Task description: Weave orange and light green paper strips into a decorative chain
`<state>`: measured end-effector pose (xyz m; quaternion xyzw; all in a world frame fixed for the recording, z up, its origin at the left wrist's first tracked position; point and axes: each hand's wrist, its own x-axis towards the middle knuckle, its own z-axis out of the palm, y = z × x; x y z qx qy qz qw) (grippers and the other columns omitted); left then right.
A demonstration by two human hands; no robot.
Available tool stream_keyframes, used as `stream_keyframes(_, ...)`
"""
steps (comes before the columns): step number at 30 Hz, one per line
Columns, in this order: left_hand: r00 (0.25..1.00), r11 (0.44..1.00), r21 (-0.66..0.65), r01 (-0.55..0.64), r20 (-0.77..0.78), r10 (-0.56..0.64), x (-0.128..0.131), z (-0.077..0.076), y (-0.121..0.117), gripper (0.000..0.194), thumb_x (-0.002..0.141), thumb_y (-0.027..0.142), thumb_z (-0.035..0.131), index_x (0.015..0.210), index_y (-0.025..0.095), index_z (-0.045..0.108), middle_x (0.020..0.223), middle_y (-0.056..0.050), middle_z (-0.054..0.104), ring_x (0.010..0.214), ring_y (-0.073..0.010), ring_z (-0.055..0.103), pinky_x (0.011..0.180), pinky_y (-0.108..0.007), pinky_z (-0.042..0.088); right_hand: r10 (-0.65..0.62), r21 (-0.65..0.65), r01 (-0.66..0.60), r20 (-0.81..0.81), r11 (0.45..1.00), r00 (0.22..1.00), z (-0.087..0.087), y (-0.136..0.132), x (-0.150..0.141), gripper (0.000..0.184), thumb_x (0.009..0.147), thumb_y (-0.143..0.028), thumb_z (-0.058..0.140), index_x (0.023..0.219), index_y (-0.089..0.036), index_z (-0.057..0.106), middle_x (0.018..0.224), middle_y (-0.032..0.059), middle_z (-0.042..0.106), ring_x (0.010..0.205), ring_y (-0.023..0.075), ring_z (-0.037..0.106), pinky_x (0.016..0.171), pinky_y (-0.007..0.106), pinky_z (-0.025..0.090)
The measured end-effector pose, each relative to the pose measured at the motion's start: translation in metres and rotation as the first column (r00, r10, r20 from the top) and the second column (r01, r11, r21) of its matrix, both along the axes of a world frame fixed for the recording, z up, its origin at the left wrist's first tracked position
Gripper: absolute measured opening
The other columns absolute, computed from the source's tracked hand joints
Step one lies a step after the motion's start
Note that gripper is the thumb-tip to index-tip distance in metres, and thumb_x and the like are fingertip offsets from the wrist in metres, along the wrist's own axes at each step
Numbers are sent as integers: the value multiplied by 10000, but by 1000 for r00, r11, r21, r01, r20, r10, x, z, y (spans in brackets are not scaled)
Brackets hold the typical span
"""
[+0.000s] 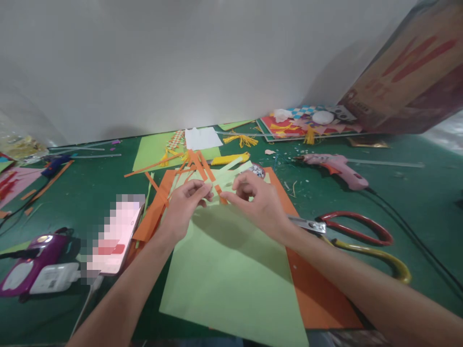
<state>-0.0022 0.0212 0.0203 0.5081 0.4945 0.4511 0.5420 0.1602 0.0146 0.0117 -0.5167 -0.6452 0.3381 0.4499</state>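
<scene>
Woven orange and light green paper strips (217, 185) are held above a light green sheet (231, 270). My left hand (188, 200) pinches the left side of the weave between thumb and fingers. Close on the right, my right hand (258, 197) has curled fingers, with a gap between thumb and index finger. Its thumb tip is at the lower end of an orange strip (223, 198); whether it presses on it I cannot tell. Longer orange strips (198, 161) stick out behind the weave. Under the green sheet lies orange paper (318, 299).
Scissors (321, 226) and a pink glue gun (333, 168) with a cord lie right. A yellow cutter (231, 158) sits behind my hands. On the left are a phone (115, 236), a white charger (54, 278) and a purple power socket (36, 260). A wall (181, 62) closes the back.
</scene>
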Motion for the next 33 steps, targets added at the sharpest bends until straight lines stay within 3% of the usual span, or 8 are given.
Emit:
stream_keyframes(2, 999, 1000, 10, 4, -40, -4, 0, 1, 0, 203, 749, 352, 643, 657, 177, 599, 656, 3, 579, 662, -116, 537, 618, -242, 406, 23, 40, -26, 73, 999, 997, 1, 1, 2, 234, 760, -308, 608, 951, -193, 537, 459, -95, 413, 445, 84, 357, 486, 216, 308)
stream_keyframes(4, 998, 1000, 3, 20, -63, -20, 1, 2, 0, 204, 741, 353, 644, 649, 177, 597, 642, 1, 576, 648, -121, 539, 604, -248, 405, 98, 28, -103, 149, 994, 984, 3, 3, 6, 440, 768, -289, 597, 1186, -193, 498, 466, -99, 429, 447, 93, 369, 492, 219, 306)
stream_keyframes(6, 997, 999, -10, 37, -70, -38, 2, 3, -1, 207, 727, 351, 650, 634, 176, 589, 626, 2, 568, 634, -126, 541, 593, -253, 405, 160, -3, -163, 213, 987, 964, 4, 6, 9, 539, 775, -282, 586, 1292, -196, 460, 453, -104, 418, 433, 91, 341, 485, 221, 281)
stream_keyframes(11, 995, 998, -15, 68, -75, -69, 4, 5, -1, 219, 698, 354, 669, 615, 175, 574, 605, 9, 550, 623, -127, 540, 585, -254, 402, 232, -43, -229, 287, 972, 929, 1, 10, 10, 475, 790, -309, 575, 1254, -209, 546, 431, -104, 372, 420, 81, 275, 480, 219, 243)
stream_keyframes(16, 994, 998, -5, 66, -89, -66, 4, 4, -1, 207, 709, 350, 661, 624, 180, 577, 605, 9, 553, 618, -127, 534, 585, -251, 407, 226, -8, -233, 283, 972, 932, -1, 8, 8, 456, 796, -337, 573, 1231, -200, 572, 436, -97, 366, 430, 85, 271, 474, 217, 243)
stream_keyframes(20, 993, 997, -2, 74, -89, -74, 3, 3, -2, 201, 720, 344, 648, 628, 179, 579, 604, 9, 558, 619, -124, 535, 593, -252, 406, 197, 29, -215, 296, 976, 935, 2, 8, 11, 502, 799, -309, 539, 1283, -176, 531, 439, -94, 387, 433, 86, 265, 476, 217, 244)
stream_keyframes(26, 992, 995, -10, 101, -73, -101, 0, 4, -1, 222, 716, 370, 660, 628, 185, 573, 609, 12, 563, 610, -123, 534, 582, -255, 399, 253, 72, -290, 322, 954, 913, 1, 8, 15, 509, 768, -174, 451, 1267, -183, 551, 442, -101, 322, 441, 83, 207, 473, 202, 249)
stream_keyframes(33, 988, 993, -7, 120, -96, -120, 0, 5, -1, 203, 728, 362, 650, 656, 182, 589, 619, 11, 561, 625, -121, 530, 598, -255, 404, 242, 84, -279, 307, 957, 920, -1, 7, 13, 460, 816, -268, 444, 1242, -153, 574, 443, -88, 348, 424, 82, 234, 457, 206, 248)
